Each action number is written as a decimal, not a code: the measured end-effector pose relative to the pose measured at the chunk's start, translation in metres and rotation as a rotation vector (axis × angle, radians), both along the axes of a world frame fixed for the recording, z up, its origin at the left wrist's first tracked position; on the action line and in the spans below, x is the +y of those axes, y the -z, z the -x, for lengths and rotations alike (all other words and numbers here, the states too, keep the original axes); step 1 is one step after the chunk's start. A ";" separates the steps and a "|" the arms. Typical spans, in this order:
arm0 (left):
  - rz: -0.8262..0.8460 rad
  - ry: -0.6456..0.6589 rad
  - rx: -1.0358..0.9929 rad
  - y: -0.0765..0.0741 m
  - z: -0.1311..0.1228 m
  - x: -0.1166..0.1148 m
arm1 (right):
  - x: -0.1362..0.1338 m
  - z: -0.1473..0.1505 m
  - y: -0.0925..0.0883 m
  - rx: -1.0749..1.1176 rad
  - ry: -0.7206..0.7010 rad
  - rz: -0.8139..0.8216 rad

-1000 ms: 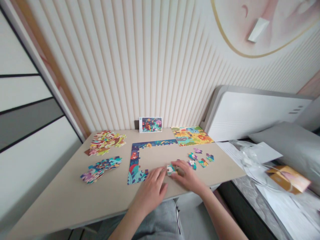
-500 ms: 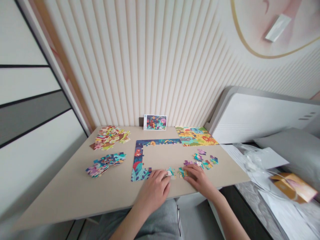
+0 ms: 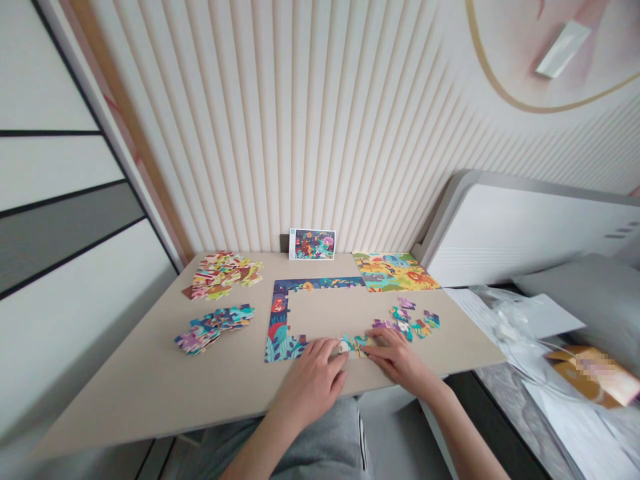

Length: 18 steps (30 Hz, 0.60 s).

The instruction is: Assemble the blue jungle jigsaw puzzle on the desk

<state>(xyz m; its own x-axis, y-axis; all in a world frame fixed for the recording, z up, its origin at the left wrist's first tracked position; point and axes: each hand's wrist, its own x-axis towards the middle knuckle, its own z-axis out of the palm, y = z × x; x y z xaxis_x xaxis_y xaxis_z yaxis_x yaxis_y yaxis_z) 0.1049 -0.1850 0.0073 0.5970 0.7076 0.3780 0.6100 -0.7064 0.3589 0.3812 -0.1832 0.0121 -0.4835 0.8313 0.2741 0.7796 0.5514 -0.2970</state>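
L hand [image 3: 311, 385], R hand [image 3: 397, 357] hide pcs [image 3: 356, 345]

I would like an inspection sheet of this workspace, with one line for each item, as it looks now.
Surface: beige table, flat.
Job's things: puzzle border along the left and back; loose pieces to the right; two piles of pieces to the left; picture card against the wall; colourful assembled puzzle at the back right.
Clutter: papers, plastic bag and box right of the table.
Hands: left hand and right hand both on pieces at the near edge.
Cables: nothing seen.
Surroundings: ribbed wall, white panel, grey pillow.
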 end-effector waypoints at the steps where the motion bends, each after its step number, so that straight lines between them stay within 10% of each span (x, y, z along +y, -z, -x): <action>1: -0.006 0.000 -0.005 0.001 0.000 0.000 | -0.001 0.001 -0.003 -0.009 -0.002 -0.009; 18: -0.001 0.019 -0.001 0.001 -0.001 0.001 | -0.005 0.010 -0.014 -0.107 -0.006 -0.058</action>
